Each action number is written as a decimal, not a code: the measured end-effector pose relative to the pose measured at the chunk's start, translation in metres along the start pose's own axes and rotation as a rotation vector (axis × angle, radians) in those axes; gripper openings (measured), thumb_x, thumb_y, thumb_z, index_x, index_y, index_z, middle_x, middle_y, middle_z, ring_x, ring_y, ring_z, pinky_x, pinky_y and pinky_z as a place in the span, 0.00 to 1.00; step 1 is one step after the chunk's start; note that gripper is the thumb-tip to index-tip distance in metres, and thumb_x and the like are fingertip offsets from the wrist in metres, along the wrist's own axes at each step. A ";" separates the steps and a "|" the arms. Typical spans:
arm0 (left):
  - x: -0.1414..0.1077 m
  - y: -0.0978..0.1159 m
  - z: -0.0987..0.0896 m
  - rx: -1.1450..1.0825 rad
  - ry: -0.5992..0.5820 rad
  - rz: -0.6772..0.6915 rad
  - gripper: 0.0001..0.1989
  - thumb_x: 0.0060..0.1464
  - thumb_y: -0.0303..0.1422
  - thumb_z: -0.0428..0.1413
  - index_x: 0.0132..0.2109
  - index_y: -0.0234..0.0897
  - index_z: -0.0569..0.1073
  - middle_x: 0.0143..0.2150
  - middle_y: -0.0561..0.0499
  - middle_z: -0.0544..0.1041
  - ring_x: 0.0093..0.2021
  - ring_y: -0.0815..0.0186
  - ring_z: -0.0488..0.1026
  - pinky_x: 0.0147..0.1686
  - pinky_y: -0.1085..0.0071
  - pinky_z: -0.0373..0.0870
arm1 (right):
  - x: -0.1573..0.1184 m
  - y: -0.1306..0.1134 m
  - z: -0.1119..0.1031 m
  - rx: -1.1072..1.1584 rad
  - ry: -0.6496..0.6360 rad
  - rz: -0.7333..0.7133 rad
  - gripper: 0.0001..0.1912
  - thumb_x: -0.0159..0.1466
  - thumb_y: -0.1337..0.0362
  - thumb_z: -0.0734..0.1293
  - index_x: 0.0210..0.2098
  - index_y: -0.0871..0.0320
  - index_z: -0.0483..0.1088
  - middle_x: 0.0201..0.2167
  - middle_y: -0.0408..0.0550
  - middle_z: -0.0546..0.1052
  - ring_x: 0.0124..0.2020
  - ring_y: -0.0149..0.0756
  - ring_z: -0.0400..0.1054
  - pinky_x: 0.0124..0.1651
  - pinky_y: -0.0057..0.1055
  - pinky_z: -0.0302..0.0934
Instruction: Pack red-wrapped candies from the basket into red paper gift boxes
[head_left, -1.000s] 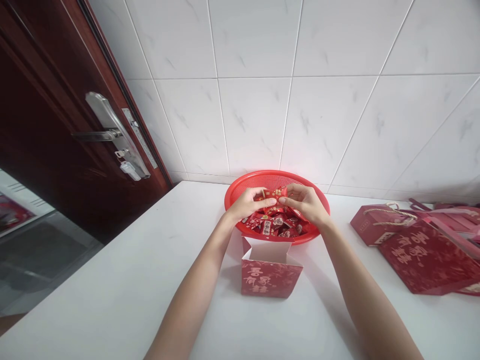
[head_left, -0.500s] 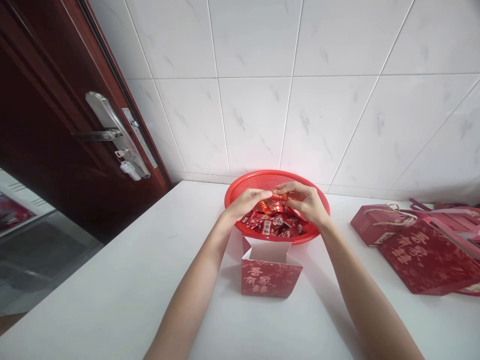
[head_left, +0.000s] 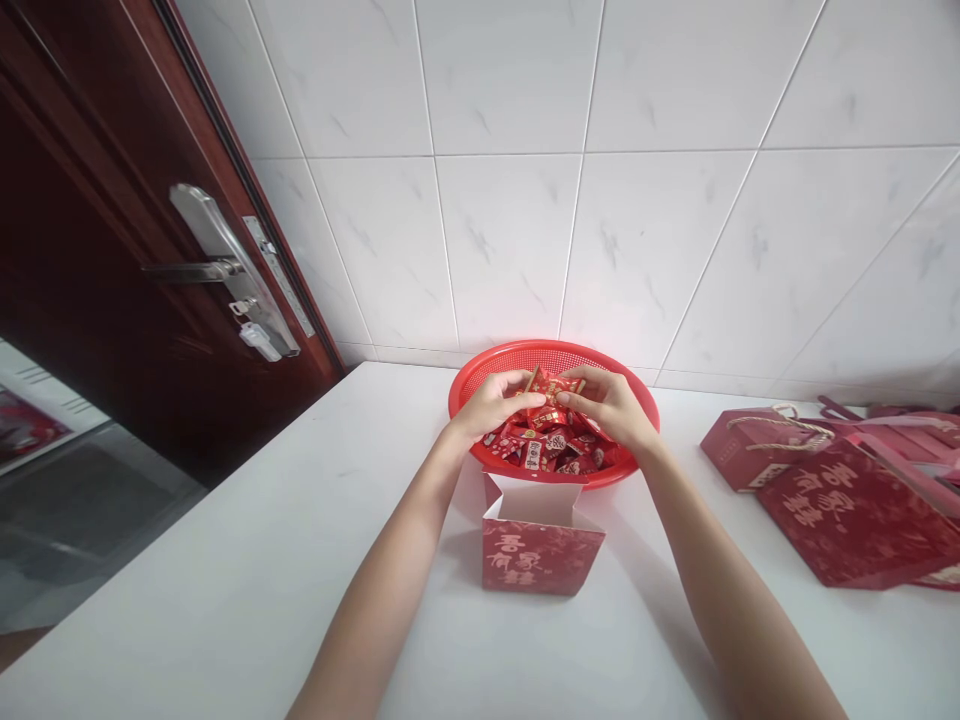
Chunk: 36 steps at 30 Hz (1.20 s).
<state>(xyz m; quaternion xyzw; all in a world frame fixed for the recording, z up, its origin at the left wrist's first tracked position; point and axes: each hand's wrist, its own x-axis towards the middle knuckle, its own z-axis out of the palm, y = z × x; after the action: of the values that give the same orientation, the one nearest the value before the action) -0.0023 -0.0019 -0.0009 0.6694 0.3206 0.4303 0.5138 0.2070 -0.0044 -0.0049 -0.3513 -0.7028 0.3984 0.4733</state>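
Over the red plastic basket (head_left: 517, 352), my left hand (head_left: 499, 405) and my right hand (head_left: 606, 402) hold a red and gold wrapped candy (head_left: 553, 386) between them, thumbs toward me and other fingers behind it. Beneath them the basket contains several red-wrapped candies (head_left: 534, 455) with printed characters. Just in front of the basket, between my forearms, stands a red paper gift box (head_left: 541, 560). Its top is open, its white inner side shows, and pale characters mark its front. The bottom of the box is hidden from this angle.
On the right of the white table (head_left: 315, 560) lie a small red box with a rope handle (head_left: 757, 450) and a larger red gift box (head_left: 862, 520), beside more red packaging. A tiled wall (head_left: 510, 240) rises behind. A brown door (head_left: 97, 200) with keys stands at left.
The candy between my hands has been turned and now shows its printed face more fully. My fingers have shifted around it, with both thumbs on its near side. The boxes and basket stay put.
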 end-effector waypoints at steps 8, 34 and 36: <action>0.000 -0.002 -0.001 0.170 -0.022 0.030 0.21 0.51 0.49 0.66 0.34 0.34 0.76 0.32 0.53 0.75 0.33 0.66 0.70 0.36 0.69 0.65 | 0.000 -0.001 0.000 -0.009 -0.079 -0.017 0.18 0.57 0.49 0.76 0.36 0.56 0.76 0.34 0.47 0.81 0.33 0.41 0.75 0.36 0.36 0.70; 0.005 -0.013 -0.009 -0.027 0.167 0.012 0.26 0.42 0.38 0.71 0.49 0.37 0.76 0.44 0.47 0.82 0.45 0.60 0.79 0.52 0.59 0.73 | 0.006 0.009 -0.004 0.216 0.247 0.204 0.16 0.52 0.59 0.75 0.37 0.54 0.71 0.31 0.46 0.80 0.32 0.43 0.78 0.40 0.43 0.77; 0.005 -0.013 -0.008 -0.034 0.163 0.014 0.25 0.41 0.38 0.72 0.47 0.36 0.77 0.43 0.47 0.82 0.44 0.60 0.79 0.51 0.59 0.74 | 0.006 0.008 -0.004 0.226 0.216 0.209 0.15 0.52 0.59 0.77 0.35 0.55 0.73 0.31 0.47 0.80 0.32 0.43 0.79 0.42 0.44 0.77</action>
<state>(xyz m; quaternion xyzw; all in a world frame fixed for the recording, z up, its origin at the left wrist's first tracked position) -0.0073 0.0094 -0.0111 0.6257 0.3493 0.4922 0.4942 0.2102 0.0048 -0.0087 -0.4076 -0.5583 0.4818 0.5385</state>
